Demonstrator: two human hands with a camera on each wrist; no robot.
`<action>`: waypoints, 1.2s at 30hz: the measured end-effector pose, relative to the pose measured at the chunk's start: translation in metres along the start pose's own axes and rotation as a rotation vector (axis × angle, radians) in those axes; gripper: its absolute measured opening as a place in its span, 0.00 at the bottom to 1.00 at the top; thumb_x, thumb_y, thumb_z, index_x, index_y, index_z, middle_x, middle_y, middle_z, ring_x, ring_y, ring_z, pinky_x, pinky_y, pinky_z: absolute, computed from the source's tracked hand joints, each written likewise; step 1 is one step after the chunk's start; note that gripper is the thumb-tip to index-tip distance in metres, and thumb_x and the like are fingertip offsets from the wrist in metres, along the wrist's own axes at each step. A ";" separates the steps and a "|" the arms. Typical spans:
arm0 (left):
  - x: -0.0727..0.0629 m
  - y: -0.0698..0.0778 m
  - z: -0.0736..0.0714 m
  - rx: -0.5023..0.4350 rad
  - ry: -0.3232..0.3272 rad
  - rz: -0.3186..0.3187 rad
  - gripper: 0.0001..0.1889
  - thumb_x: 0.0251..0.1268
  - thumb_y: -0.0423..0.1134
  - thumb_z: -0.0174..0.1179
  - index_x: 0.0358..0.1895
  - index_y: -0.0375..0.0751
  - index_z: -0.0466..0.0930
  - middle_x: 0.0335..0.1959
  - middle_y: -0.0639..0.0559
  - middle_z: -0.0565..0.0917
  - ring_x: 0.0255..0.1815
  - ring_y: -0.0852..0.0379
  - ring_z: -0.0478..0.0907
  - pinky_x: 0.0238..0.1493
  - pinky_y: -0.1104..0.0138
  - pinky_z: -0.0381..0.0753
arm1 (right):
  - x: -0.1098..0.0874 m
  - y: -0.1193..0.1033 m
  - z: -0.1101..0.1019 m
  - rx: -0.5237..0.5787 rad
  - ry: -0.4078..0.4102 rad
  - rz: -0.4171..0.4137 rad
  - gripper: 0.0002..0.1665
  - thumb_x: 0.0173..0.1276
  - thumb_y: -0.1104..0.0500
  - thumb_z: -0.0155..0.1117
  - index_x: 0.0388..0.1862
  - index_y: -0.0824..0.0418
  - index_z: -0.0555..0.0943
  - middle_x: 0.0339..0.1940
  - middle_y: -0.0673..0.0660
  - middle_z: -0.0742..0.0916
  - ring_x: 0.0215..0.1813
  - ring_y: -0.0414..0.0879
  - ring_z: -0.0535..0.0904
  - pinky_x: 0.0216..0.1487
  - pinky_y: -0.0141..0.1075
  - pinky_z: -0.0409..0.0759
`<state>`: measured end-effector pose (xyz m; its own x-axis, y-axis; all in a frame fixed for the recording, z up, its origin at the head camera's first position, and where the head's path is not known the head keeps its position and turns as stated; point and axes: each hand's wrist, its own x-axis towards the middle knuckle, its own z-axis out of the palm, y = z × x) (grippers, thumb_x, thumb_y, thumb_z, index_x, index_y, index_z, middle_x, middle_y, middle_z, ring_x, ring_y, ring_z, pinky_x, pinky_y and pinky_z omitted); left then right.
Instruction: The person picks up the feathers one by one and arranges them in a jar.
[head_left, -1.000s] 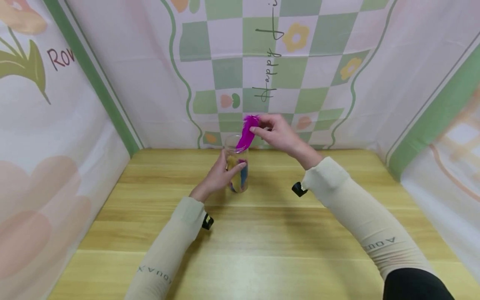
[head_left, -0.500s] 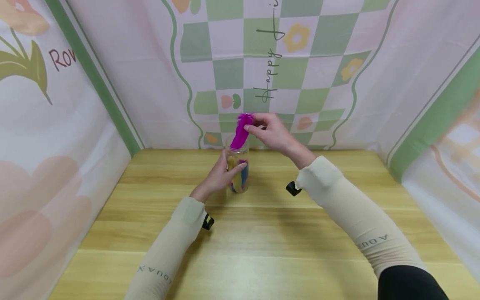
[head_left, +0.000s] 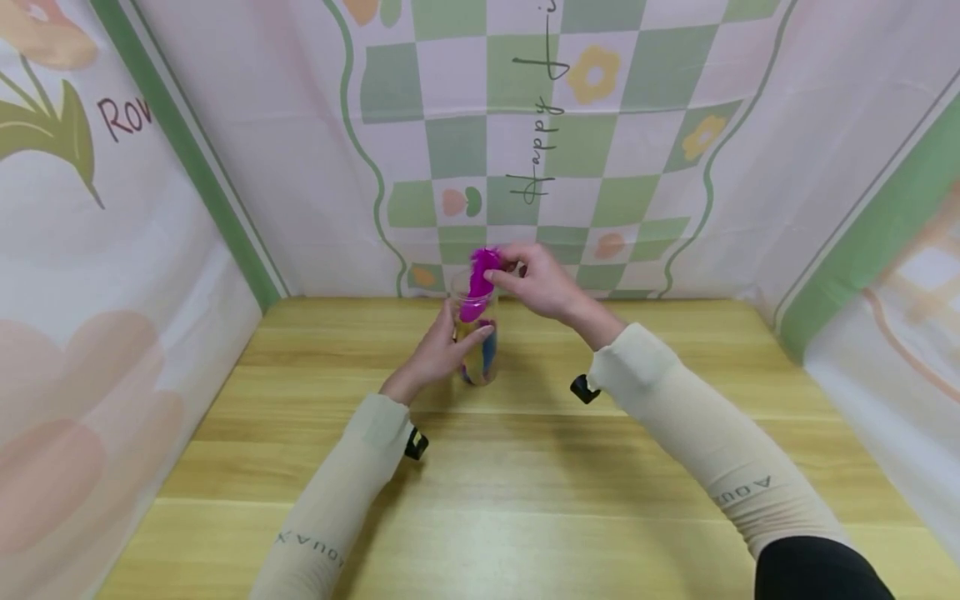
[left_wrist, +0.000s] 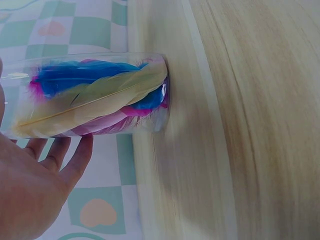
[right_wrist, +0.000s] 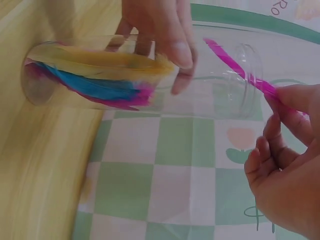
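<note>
A clear jar [head_left: 488,375] stands upright near the table's back edge. Inside lie several feathers, among them a yellow feather [left_wrist: 100,102] and a blue feather [left_wrist: 82,76], with pink ones partly hidden behind. My left hand [head_left: 435,354] grips the jar's side, thumb across the front and fingers behind. Above the mouth, my right hand [head_left: 543,283] pinches a magenta feather [head_left: 480,279] between thumb and index finger. In the right wrist view that magenta feather [right_wrist: 227,59] passes through the jar's rim [right_wrist: 250,80], its lower end inside the neck, apart from the other feathers.
The jar rests on a wooden table [head_left: 480,500]. Behind it hangs a cloth backdrop [head_left: 525,125] with green and white checks, close to the table's back edge. More printed cloth [head_left: 112,275] hangs at the left side. A small black device [head_left: 585,388] sits at the right wrist.
My right hand has moved left, then down, with the magenta feather. The feather's lower end has gone from at the rim to inside the jar's neck. My left hand stays put.
</note>
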<state>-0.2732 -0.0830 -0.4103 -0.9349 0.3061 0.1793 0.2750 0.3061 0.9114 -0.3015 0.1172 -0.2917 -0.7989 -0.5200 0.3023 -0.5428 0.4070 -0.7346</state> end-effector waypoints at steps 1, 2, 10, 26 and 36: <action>0.000 0.000 0.000 -0.013 -0.005 -0.001 0.29 0.75 0.55 0.59 0.70 0.54 0.57 0.64 0.47 0.73 0.51 0.34 0.78 0.36 0.41 0.84 | -0.001 0.001 0.001 -0.013 -0.005 -0.001 0.09 0.76 0.61 0.63 0.45 0.61 0.88 0.44 0.57 0.86 0.46 0.49 0.77 0.45 0.41 0.76; 0.000 0.000 0.000 -0.026 -0.008 -0.004 0.29 0.75 0.55 0.59 0.69 0.55 0.57 0.63 0.46 0.73 0.48 0.32 0.79 0.32 0.39 0.84 | -0.001 0.001 0.002 -0.024 -0.011 0.001 0.09 0.76 0.61 0.63 0.44 0.61 0.88 0.44 0.57 0.86 0.47 0.49 0.77 0.46 0.41 0.75; 0.000 0.000 -0.001 -0.036 -0.010 -0.029 0.27 0.73 0.58 0.60 0.66 0.57 0.58 0.70 0.44 0.69 0.48 0.34 0.81 0.30 0.41 0.85 | -0.006 0.001 0.003 -0.057 -0.063 0.105 0.12 0.77 0.57 0.61 0.48 0.61 0.88 0.44 0.58 0.82 0.47 0.51 0.76 0.45 0.43 0.78; 0.003 0.001 0.000 0.044 0.007 -0.013 0.26 0.75 0.56 0.60 0.62 0.45 0.62 0.76 0.44 0.64 0.77 0.45 0.61 0.72 0.44 0.66 | -0.010 0.006 -0.003 -0.025 -0.016 0.075 0.13 0.78 0.57 0.61 0.52 0.62 0.86 0.46 0.58 0.85 0.47 0.51 0.77 0.43 0.42 0.79; -0.004 0.004 -0.004 0.019 -0.014 -0.105 0.39 0.66 0.61 0.67 0.74 0.56 0.58 0.74 0.43 0.65 0.70 0.40 0.70 0.63 0.43 0.77 | -0.034 0.005 -0.033 -0.024 0.059 0.075 0.15 0.80 0.55 0.59 0.56 0.62 0.84 0.56 0.58 0.82 0.53 0.52 0.76 0.53 0.44 0.75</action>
<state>-0.2697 -0.0868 -0.4054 -0.9556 0.2842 0.0779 0.1802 0.3542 0.9176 -0.2861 0.1618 -0.2857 -0.8508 -0.4428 0.2830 -0.4867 0.4609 -0.7421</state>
